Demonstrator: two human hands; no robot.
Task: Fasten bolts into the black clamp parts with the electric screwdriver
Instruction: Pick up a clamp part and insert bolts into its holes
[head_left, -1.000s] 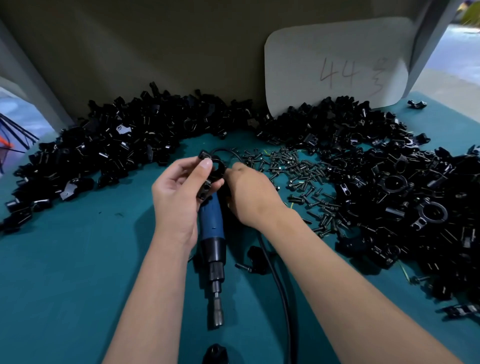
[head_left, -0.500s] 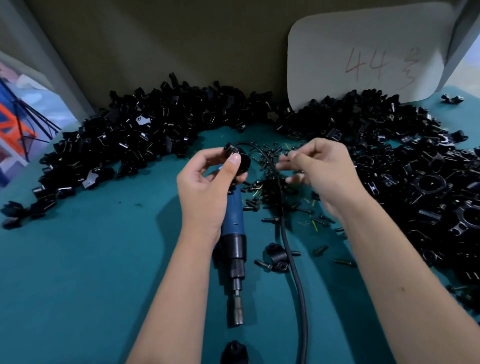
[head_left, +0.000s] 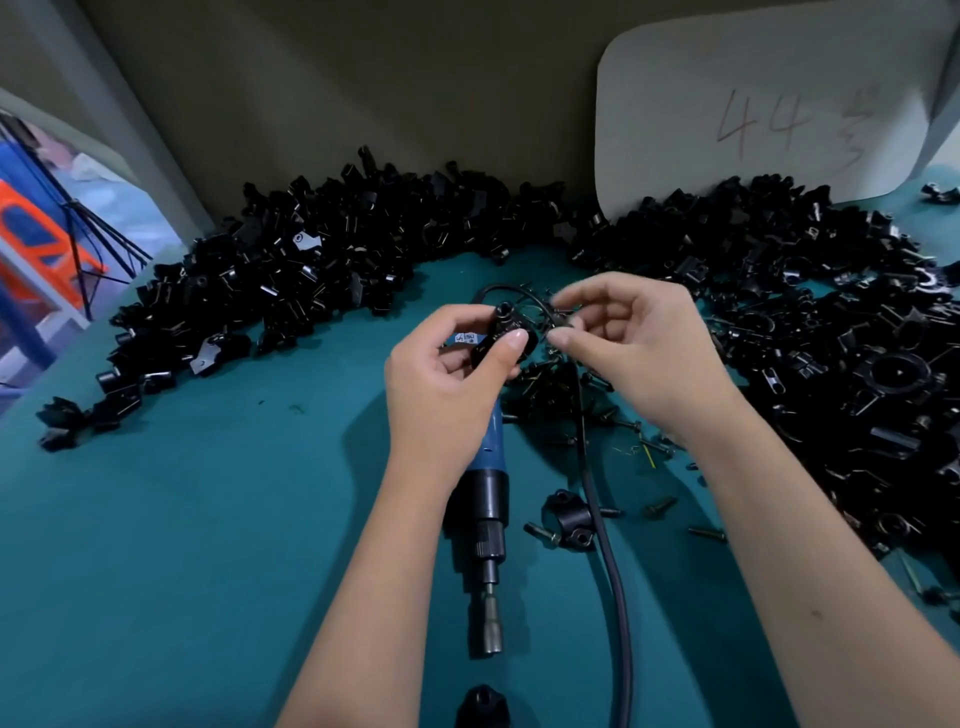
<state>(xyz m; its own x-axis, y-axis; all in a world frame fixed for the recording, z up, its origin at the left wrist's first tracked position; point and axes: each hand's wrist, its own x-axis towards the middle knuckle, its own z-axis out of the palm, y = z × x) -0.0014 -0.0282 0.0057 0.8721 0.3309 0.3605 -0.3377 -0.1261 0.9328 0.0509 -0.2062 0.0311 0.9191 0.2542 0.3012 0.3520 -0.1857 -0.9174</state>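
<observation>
Teal work mat (head_left: 197, 519) ringed by heaps of black clamp parts (head_left: 291, 291), with loose bolts (head_left: 602, 415) scattered at centre-right; the blue electric screwdriver (head_left: 485, 514) lies idle on the mat under the left forearm, bit toward the person, its black cord (head_left: 602, 545) trailing alongside. Left hand (head_left: 447, 379) grips one clamp part (head_left: 506, 327) between thumb and curled fingers, raised above the mat; right hand (head_left: 639, 343) pinches what looks like a single bolt just beside it, too small to confirm. Judged step: hand-starting the bolt; next calls for seating it in the hole, then picking up the driver.
</observation>
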